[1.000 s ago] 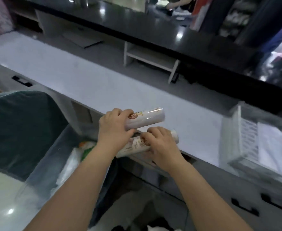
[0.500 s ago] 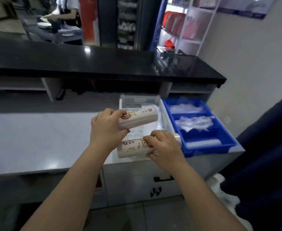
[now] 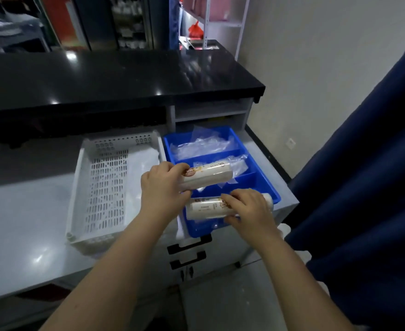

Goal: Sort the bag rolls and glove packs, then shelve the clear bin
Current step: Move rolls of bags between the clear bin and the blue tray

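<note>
My left hand grips one white bag roll by its left end, holding it level above the middle of the blue divided bin. Just below, my right hand is closed on a second white bag roll over the bin's near compartment. Clear plastic glove packs lie in the bin's far compartment, and another clear pack shows in the middle one. The clear bin is out of sight.
A white perforated basket sits left of the blue bin on the grey counter. A black raised countertop runs behind. Drawer handles lie below the bin. A dark blue curtain hangs at right.
My view has swung right from the clear bin on the floor to the blue bin. Both hands carried their rolls over the blue bin's compartments.
</note>
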{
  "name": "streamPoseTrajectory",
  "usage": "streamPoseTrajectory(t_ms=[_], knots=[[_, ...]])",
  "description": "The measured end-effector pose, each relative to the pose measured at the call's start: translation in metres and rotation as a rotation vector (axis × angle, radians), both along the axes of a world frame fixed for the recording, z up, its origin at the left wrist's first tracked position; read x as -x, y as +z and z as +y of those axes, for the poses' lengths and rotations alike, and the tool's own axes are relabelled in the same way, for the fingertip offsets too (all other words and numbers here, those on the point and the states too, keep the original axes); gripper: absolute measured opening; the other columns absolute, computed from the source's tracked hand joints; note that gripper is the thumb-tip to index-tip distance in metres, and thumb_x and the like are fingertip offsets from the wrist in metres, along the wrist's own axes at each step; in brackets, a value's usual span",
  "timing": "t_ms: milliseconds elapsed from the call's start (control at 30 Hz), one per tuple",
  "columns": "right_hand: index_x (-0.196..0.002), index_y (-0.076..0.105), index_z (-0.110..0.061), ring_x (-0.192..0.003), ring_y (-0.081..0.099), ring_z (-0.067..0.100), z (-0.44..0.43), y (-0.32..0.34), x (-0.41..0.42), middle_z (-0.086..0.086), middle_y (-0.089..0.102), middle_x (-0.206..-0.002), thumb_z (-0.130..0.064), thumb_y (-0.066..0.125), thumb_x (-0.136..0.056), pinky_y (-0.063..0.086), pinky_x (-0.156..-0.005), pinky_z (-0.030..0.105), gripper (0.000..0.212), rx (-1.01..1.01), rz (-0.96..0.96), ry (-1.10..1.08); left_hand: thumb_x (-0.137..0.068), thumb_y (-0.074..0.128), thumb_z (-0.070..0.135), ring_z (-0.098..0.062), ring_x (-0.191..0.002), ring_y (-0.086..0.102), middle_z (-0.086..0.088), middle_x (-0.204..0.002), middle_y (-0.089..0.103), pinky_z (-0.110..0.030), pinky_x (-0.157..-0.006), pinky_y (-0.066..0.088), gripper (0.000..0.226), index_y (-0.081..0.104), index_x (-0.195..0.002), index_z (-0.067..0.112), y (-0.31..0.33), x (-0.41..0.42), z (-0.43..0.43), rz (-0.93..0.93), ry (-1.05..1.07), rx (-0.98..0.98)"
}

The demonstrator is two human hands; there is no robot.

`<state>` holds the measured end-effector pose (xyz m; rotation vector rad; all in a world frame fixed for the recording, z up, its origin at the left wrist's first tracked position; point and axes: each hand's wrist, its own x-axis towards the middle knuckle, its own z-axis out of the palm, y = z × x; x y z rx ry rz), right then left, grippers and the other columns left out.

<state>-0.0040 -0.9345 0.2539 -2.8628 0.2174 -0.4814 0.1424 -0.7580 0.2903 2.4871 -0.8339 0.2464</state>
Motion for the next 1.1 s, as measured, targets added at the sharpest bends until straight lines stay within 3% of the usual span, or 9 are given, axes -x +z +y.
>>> streamPoseTrajectory(t_ms=[200, 400, 600, 900, 1000, 1100], knots=[[-0.123, 0.060, -0.019, -0.112, 0.049, 0.023, -0.031, -0.015, -0.041, 0.003, 0.059, -0.119, -0.023, 0.076, -0.077, 0.038, -0.099, 0.040, 0.049, -0.037, 0.039, -0.034, -0.068, 0.076, 0.037, -0.021, -0.095, 0.051, 0.004, -0.102, 0.057, -0.038, -0.083, 0.036, 0.055, 0.058, -0.120, 0.035, -0.014, -0.041, -0.035, 0.054, -0.033, -0.040], [-0.113, 0.058, -0.027, -0.106, 0.048, 0.015, -0.043, -0.027, -0.081, -0.008, 0.058, -0.112, -0.017, 0.072, -0.075, 0.038, -0.096, 0.030, 0.042, -0.093, 0.214, 0.021, -0.071, 0.074, 0.038, -0.021, -0.102, 0.049, 0.003, -0.110, 0.057, -0.037, -0.087, 0.035, 0.056, 0.055, -0.124, 0.034, -0.029, -0.073, -0.064, 0.093, -0.101, -0.102], [-0.112, 0.057, -0.030, -0.112, 0.040, 0.011, -0.060, -0.037, -0.090, -0.010, 0.056, -0.118, -0.028, 0.076, -0.071, 0.033, -0.093, 0.026, 0.045, -0.158, 0.255, 0.088, -0.068, 0.076, 0.037, -0.023, -0.101, 0.051, 0.003, -0.108, 0.058, -0.040, -0.088, 0.038, 0.057, 0.058, -0.122, 0.033, -0.041, -0.080, -0.075, 0.117, -0.112, -0.107], [-0.118, 0.065, -0.027, -0.114, 0.046, 0.023, -0.088, -0.051, -0.095, -0.006, 0.062, -0.121, -0.019, 0.067, -0.084, 0.041, -0.096, 0.041, 0.036, -0.185, 0.281, 0.354, -0.058, 0.079, 0.032, -0.026, -0.094, 0.057, 0.000, -0.100, 0.062, -0.040, -0.084, 0.041, 0.058, 0.065, -0.114, 0.030, -0.047, -0.053, -0.091, 0.078, 0.074, -0.036], [-0.112, 0.068, -0.026, -0.109, 0.049, 0.020, -0.106, -0.047, -0.089, -0.008, 0.064, -0.116, -0.015, 0.068, -0.083, 0.042, -0.093, 0.038, 0.032, -0.199, 0.255, 0.410, -0.058, 0.081, 0.031, -0.026, -0.096, 0.056, 0.000, -0.102, 0.062, -0.038, -0.083, 0.038, 0.060, 0.064, -0.116, 0.029, -0.049, -0.039, -0.097, 0.072, 0.142, -0.030], [-0.108, 0.067, -0.029, -0.101, 0.054, 0.011, -0.127, -0.040, -0.080, -0.008, 0.063, -0.107, -0.019, 0.067, -0.085, 0.048, -0.088, 0.030, 0.024, -0.352, 0.272, 0.286, -0.060, 0.081, 0.029, -0.026, -0.097, 0.056, -0.001, -0.103, 0.062, -0.040, -0.083, 0.039, 0.060, 0.064, -0.117, 0.028, -0.048, -0.027, -0.104, 0.067, 0.195, -0.029]])
